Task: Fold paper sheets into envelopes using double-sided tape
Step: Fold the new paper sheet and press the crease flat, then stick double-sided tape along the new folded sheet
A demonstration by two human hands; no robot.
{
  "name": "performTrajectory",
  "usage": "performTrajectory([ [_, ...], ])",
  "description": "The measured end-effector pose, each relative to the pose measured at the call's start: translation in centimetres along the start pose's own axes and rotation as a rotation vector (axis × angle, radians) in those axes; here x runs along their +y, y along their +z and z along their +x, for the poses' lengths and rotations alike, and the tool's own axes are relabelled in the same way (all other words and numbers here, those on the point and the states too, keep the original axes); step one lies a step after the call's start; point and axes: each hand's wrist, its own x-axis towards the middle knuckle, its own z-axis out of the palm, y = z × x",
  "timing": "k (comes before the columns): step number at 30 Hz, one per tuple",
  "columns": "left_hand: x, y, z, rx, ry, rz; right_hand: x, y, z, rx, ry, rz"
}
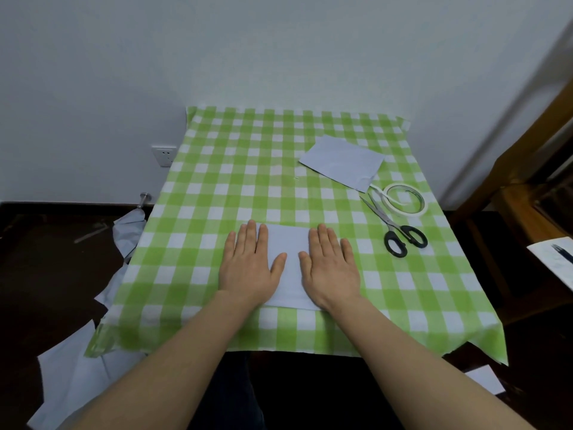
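A white folded sheet [290, 268] lies flat on the table [217, 169], near the middle of the near edge, on a green-and-white checked cloth. Its edges run about square to the table's edges; how far it reaches sideways is hidden under the hands, so its long axis cannot be told for sure, though the visible strip between the hands runs from the near edge toward the far edge.

The left hand [249, 265] lies palm down on the left part of the sheet, fingers straight, close together and pointing toward the far edge, thumb spread toward the middle. The right hand [330, 268] mirrors it on the right part of the sheet. Neither hand has a grip on anything: both are flat and spread wide, pressing the paper to the table. The two thumbs are near each other but apart, with bare paper between them.

Toward the far right corner lies a second piece of paper [342, 162], a flat rectangle turned at a slant to the table's edges. Just beside its near corner sits a roll of tape [404, 198], lying flat, with a loose end trailing out. Scissors [393, 226] with black handles lie closed by the right edge, touching or just beside the roll, blades pointing toward the far left and handles toward the near right.

More pale sheets [71, 367] lie on the dark floor off the left edge.
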Motion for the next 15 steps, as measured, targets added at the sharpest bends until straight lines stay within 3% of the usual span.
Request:
performTrajectory([
  [7,-0.3,-1.3,0.4,-0.074,0.003,0.014,0.2,-1.2,0.3,-0.048,-0.021,0.077],
  [11,0.1,-3.6,1.5,-0.104,0.001,0.015,2.4,-3.6,1.3,0.114,-0.009,0.286],
  [15,1.1,-4.9,2.4,-0.038,-0.016,0.024,5.2,-5.6,3.1,0.188,0.133,0.311],
])
